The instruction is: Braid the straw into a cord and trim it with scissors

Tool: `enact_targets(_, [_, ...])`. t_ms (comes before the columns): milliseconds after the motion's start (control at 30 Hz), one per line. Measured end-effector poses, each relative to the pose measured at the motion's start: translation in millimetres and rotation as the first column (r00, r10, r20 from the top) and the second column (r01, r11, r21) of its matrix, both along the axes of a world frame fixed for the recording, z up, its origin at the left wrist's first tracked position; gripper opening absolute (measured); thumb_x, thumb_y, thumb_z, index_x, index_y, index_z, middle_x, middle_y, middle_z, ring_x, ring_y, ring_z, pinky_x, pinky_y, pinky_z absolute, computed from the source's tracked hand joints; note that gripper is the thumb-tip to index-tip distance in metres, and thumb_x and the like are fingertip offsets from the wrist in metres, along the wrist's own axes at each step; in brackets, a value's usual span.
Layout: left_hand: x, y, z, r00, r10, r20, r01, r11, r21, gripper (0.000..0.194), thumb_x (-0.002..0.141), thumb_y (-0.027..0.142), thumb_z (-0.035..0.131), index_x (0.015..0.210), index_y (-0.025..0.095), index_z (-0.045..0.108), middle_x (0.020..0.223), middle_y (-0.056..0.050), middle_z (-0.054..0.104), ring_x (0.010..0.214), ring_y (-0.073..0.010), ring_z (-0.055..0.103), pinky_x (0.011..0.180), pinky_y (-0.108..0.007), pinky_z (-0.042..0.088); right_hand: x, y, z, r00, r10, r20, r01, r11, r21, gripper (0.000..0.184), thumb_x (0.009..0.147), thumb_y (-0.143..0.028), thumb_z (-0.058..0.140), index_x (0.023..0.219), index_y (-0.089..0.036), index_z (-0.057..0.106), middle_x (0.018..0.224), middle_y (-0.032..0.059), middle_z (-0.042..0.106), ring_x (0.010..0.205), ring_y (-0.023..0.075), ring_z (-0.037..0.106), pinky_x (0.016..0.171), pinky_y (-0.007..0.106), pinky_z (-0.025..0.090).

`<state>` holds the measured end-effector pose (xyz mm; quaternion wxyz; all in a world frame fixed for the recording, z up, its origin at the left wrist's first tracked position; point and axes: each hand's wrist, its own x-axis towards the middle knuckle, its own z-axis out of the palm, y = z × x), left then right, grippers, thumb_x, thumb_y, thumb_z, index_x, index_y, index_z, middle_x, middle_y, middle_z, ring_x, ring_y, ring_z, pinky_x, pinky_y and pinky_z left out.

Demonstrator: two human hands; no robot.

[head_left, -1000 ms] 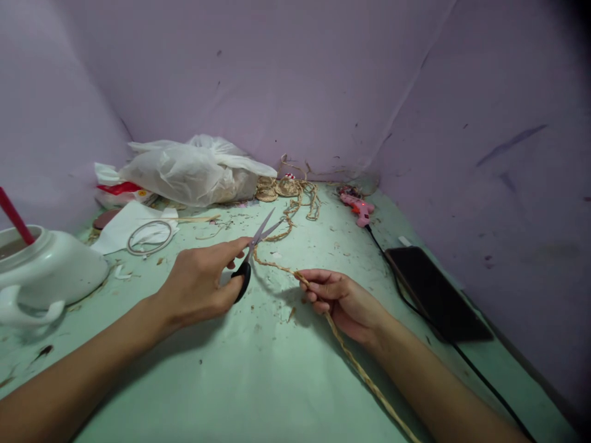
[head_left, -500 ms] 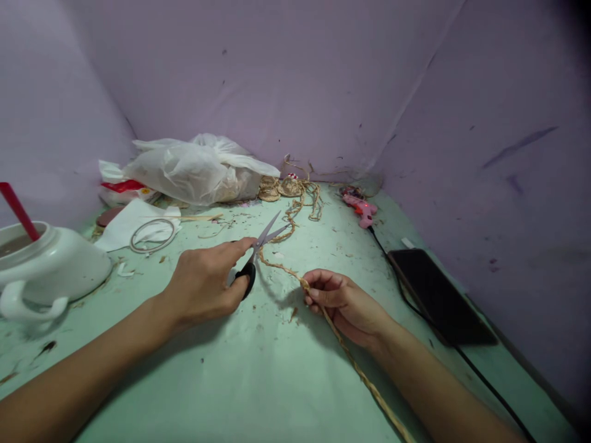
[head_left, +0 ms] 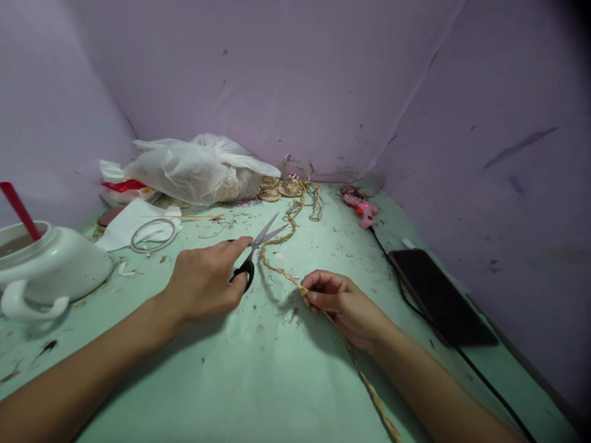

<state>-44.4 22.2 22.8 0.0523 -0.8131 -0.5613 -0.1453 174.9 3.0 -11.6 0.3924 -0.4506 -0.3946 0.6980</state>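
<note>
My left hand (head_left: 205, 277) is at the handles of a pair of scissors (head_left: 258, 243), with the thumb at the lower black loop and the index finger along the upper side. The steel blades are spread and point away towards the back right. A braided straw-coloured cord (head_left: 281, 271) curves past the blades from the back of the table. My right hand (head_left: 341, 301) pinches this cord between thumb and fingers at a thicker spot. From there a twisted length runs down to the bottom edge. The other fingers of my right hand are curled, partly hidden.
A white mug (head_left: 69, 261) with a red straw stands at left. White plastic bags (head_left: 198, 169) and coiled woven pieces (head_left: 290, 186) lie at the back. At right are a pink glue gun (head_left: 362, 208), a black cable (head_left: 406, 301) and a dark phone (head_left: 441, 295).
My left hand and the scissors have shifted slightly left, away from the cord. The trailing length of cord has moved a little left; my right hand keeps its pinch.
</note>
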Motion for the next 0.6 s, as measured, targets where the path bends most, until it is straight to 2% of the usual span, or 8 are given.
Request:
enact_targets(167, [0.3,1.7,-2.7,0.996,0.061,-0.066,-0.062,0.998,-0.010,0.045,0.073,0.031,0.040,0.117,0.025,0.046,0.099,-0.002,0.064,0.081,-0.0217,0.061,0.060,-0.030,0.042,-0.2,0.9,0.7,1.000,-0.004,0.009,0.004,1.000,0.008,0.012,0.055,-0.012,0.064,0.066,-0.015,0.060,0.056,-0.0033,0.054,0.048,0.0054,0.041,0.051,0.021,0.027])
enact_targets(600, [0.5,2.9,-4.3,0.986,0.105,-0.128,-0.113,0.992,-0.059,0.045,0.074,0.032,0.038,0.119,0.027,0.043,0.099,-0.003,0.063,0.082,-0.0236,0.060,0.058,-0.031,0.037,0.0,1.1,0.2,1.000,-0.014,0.016,0.014,1.000,0.002,0.012,0.055,-0.013,0.065,0.066,-0.015,0.061,0.056,-0.0035,0.054,0.048,0.0050,0.042,0.050,0.020,0.028])
